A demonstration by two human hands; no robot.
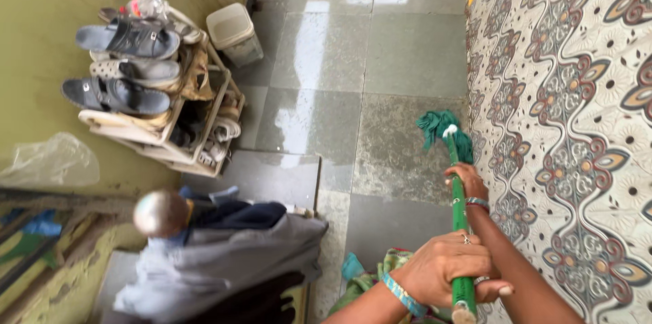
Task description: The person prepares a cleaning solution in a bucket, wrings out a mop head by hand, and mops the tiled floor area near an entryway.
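Observation:
A mop with a green handle and a dark green cloth head rests on the wet grey tiled floor, close to a patterned surface on the right. My right hand grips the handle partway down and wears a bangle at the wrist. My left hand is closed around the handle near its upper end, with a ring on one finger and a blue bracelet on the wrist.
A shoe rack with several sandals stands against the green wall at the left. A small beige bin stands beyond it. Grey and dark clothes hang over a post at the lower left. The patterned floral surface fills the right side.

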